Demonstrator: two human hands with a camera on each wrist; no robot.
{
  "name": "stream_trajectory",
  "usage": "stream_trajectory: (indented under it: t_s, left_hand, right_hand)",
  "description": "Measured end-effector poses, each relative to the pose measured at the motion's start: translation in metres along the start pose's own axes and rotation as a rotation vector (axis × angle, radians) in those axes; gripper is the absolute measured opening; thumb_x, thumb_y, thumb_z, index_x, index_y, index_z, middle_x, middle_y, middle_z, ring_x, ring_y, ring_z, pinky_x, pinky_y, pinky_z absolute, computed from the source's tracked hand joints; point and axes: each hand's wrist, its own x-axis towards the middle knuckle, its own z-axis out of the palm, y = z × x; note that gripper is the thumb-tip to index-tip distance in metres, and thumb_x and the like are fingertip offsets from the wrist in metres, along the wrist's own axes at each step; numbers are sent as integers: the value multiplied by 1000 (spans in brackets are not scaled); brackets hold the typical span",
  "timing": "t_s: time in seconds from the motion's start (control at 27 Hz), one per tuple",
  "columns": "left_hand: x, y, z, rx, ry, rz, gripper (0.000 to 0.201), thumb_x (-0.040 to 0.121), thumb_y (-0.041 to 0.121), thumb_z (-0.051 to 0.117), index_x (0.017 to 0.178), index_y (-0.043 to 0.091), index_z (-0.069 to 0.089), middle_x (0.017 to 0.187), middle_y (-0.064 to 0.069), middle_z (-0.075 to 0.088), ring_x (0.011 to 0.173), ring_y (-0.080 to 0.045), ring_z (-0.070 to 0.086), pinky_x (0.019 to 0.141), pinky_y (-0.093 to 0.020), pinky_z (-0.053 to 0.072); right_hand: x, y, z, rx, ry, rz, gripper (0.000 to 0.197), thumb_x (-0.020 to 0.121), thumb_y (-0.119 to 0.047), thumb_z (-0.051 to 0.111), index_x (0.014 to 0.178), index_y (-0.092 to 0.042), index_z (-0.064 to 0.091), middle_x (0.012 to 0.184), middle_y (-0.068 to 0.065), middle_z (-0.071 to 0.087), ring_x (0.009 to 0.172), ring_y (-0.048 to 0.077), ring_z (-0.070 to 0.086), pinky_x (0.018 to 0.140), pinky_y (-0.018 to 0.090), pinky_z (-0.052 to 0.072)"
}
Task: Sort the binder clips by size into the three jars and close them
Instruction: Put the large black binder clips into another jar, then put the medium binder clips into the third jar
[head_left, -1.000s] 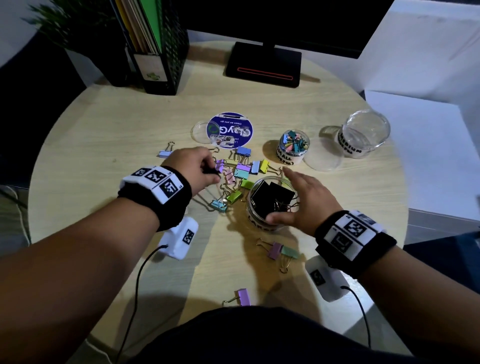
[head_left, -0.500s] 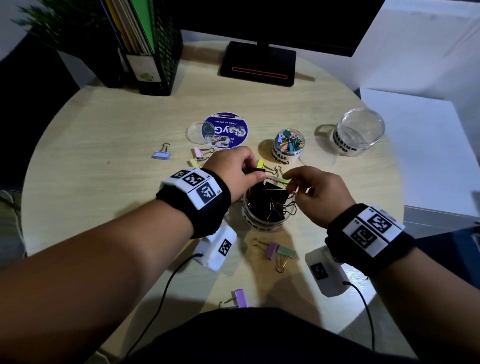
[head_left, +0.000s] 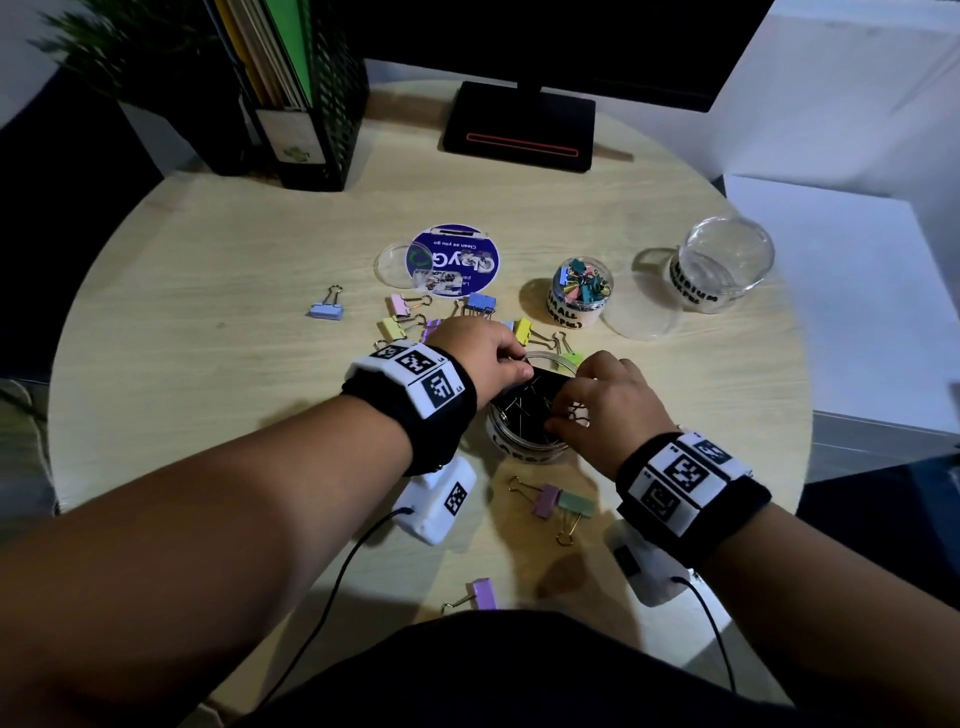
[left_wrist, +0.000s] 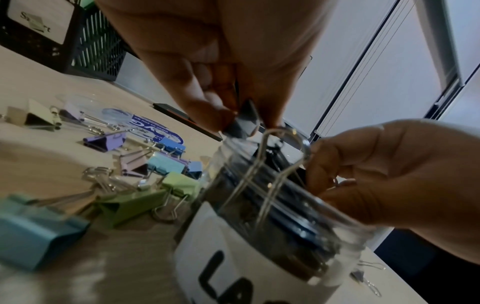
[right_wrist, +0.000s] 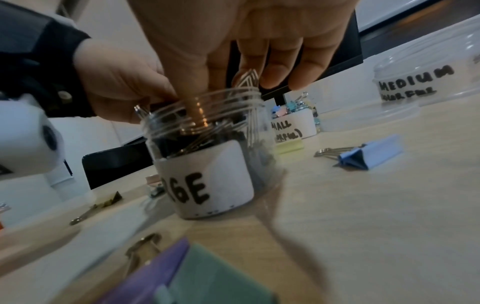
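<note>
The jar labelled LARGE (head_left: 519, 452) stands open at the table's middle, packed with black binder clips. My left hand (head_left: 519, 369) pinches the body of a black binder clip (left_wrist: 245, 121) at the jar's far rim. My right hand (head_left: 566, 410) has its thumb down inside the jar's mouth (right_wrist: 202, 115) and its fingers curled at that clip's wire handles (left_wrist: 285, 135). The small jar (head_left: 579, 296) holds tiny coloured clips. The medium jar (head_left: 722, 270) is empty. Pastel clips (head_left: 410, 322) lie beyond the left hand, with others nearer me (head_left: 563, 504).
A clear lid (head_left: 644, 317) lies beside the medium jar. A blue-labelled lid (head_left: 457, 260) and a small clear lid (head_left: 397, 265) lie further back. A monitor base (head_left: 519, 130) and a black mesh file holder (head_left: 306, 93) stand at the far edge. A lone blue clip (head_left: 327, 310) lies left.
My left hand carried a black clip from the pile to the large jar's mouth. My right hand left the jar's side, and its thumb now sits inside the mouth.
</note>
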Motion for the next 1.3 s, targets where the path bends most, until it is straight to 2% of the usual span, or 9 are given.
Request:
stream_trajectory:
  t_s: [0.19,0.26,0.37,0.52,0.74,0.85,1.0,1.11,1.3]
  left_hand:
    - [-8,-4,-2,-51,31,47,27,86,41,62,104,23,69,100,3,69,91,-14,61,84,-26,48]
    - [-13,-10,-2,-109,74,35,24,90,36,58,104,21,69,102,3,69,92,-14,62,84,-23,46]
    - [-18,-18,3,-114,71,-11,16,89,27,61,100,21,71,100,4,70,91,-12,61,80,-17,41]
    - [-21,-16,11,-52,33,0,14,87,26,63,95,20,72,96,3,68,89,-14,61,76,-18,42]
    - [-18,-14,17,-52,33,6,12,86,24,65,95,20,72,97,3,69,88,-14,62,80,-21,45]
    - [-17,-18,22,-182,73,-6,14,87,25,62,100,22,67,97,5,68,81,-12,61,78,-22,48]
    - [-14,-10,26,-306,142,12,19,91,25,57,109,21,64,100,5,67,88,-14,63,84,-26,50]
    - [-13,3,25,-164,37,35,28,91,28,57,119,26,60,104,6,64,90,-11,59,79,-19,43]
    - [-9,23,30,122,-231,75,40,84,36,67,122,29,57,121,10,59,101,-9,57,82,-20,46]
  right_hand:
    - [-5,0,4,71,115,-30,25,71,-26,71,93,-15,65,106,10,55,100,33,48,84,41,44]
    - [-10,2,3,133,132,-20,43,66,-38,73,101,-16,60,112,9,53,104,31,46,88,42,43]
    - [-11,4,2,137,47,-13,86,54,-58,78,124,-18,47,131,6,46,121,26,40,101,42,38]
    - [-5,0,7,94,-69,4,114,48,-55,83,141,-21,25,146,1,33,133,21,30,110,38,30]
    - [-4,-1,10,101,-63,43,112,48,-50,85,139,-23,24,139,0,39,126,20,40,106,34,35]
    - [-5,1,4,114,-32,31,104,49,-51,83,133,-24,30,132,0,46,118,20,46,101,30,39]
    - [-7,14,-16,185,84,56,96,50,-49,83,129,-20,36,125,2,52,114,19,49,95,27,40]
    - [-4,40,-40,191,194,140,97,47,-48,86,127,-21,37,122,2,54,111,20,52,94,28,41]
    - [4,104,-65,171,271,404,95,44,-46,88,123,-23,38,122,5,55,110,25,54,91,35,47]
